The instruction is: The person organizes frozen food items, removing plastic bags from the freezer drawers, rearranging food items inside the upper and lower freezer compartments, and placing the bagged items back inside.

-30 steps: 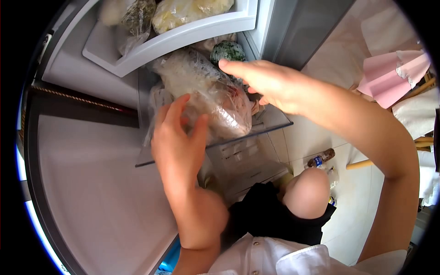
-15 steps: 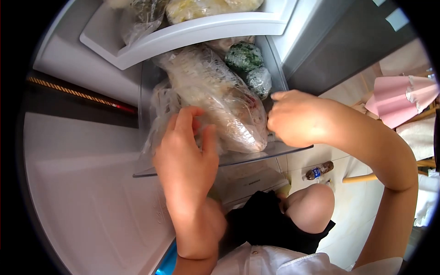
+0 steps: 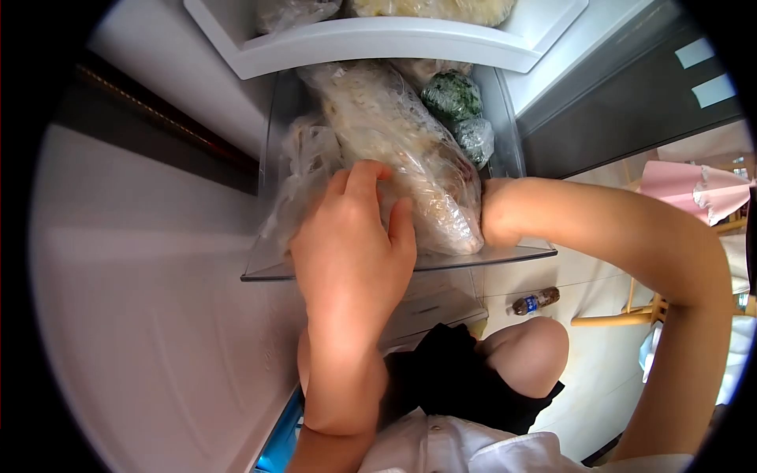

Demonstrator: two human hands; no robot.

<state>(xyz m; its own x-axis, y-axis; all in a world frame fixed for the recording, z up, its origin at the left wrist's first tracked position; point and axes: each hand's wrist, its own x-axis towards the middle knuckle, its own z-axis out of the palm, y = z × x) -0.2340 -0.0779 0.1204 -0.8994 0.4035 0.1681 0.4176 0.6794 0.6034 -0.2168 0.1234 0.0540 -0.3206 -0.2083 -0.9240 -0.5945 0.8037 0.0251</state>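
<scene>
A clear freezer drawer (image 3: 264, 275) is pulled out, filled with bagged food. Across its middle lies a long, pale frozen item in a clear plastic bag (image 3: 394, 142); its kind is unclear. My left hand (image 3: 355, 229) is over the front left of the drawer, its thumb and fingers apart and curved against the plastic. Beside it, at the left wall, sits another clear bag (image 3: 311, 150). My right hand (image 3: 502, 209) reaches down between the long bag and the right wall, its fingers hidden. Behind are a dark green wrapped bundle (image 3: 452, 96) and a smaller wrapped bundle (image 3: 475, 142).
Above the drawer juts a white upper drawer (image 3: 386, 39) holding more bags. An open fridge door (image 3: 142, 315) stands to the left. On the tiled floor to the right lie a bottle (image 3: 536, 300) and a wooden chair leg (image 3: 611, 321). My knee (image 3: 532, 355) is close below.
My right hand has gone deeper into the drawer, so its fingers no longer show. My left hand stays at the bags, slightly further over them. The camera view has shifted.
</scene>
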